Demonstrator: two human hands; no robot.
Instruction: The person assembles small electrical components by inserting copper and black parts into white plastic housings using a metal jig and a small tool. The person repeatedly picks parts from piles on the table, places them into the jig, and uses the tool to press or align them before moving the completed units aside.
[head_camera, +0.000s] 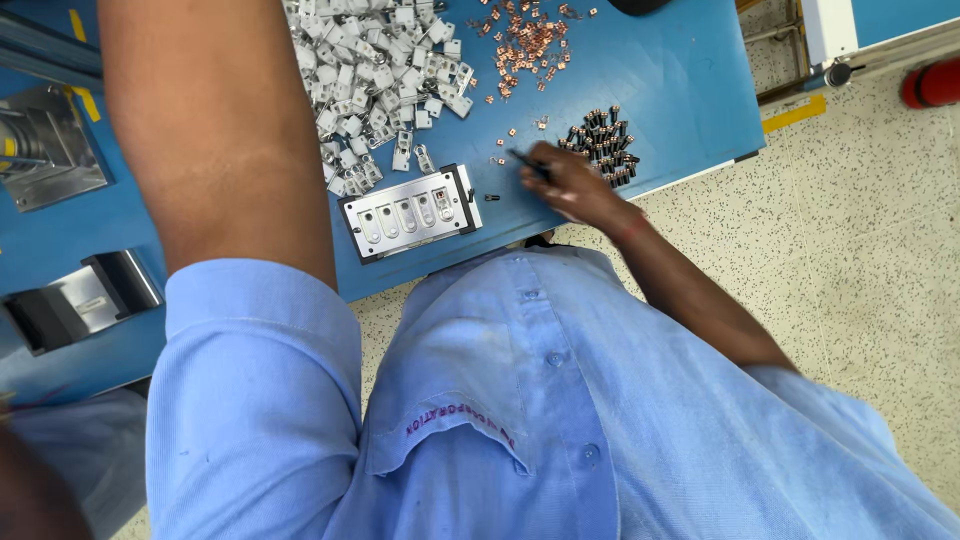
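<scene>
My right hand (570, 187) rests on the blue table (680, 80), fingers pinched on a thin dark tool whose tip (519, 156) points left. It lies just left of a heap of small dark screws (603, 140). A silver fixture plate (410, 212) with several slots sits to the hand's left, and one loose dark screw (492, 197) lies between them. Behind the plate is a big pile of silver metal brackets (370, 70), with scattered small copper parts (525, 40) further back. My left forearm (220, 130) reaches up past the top edge, so the left hand is hidden.
A grey metal machine part (45, 150) and a black-and-silver block (85, 300) stand at the left. The table's front edge (690, 180) runs near my right hand. Speckled floor (860, 240) lies to the right, with a red object (935, 85) and yellow tape (795, 113).
</scene>
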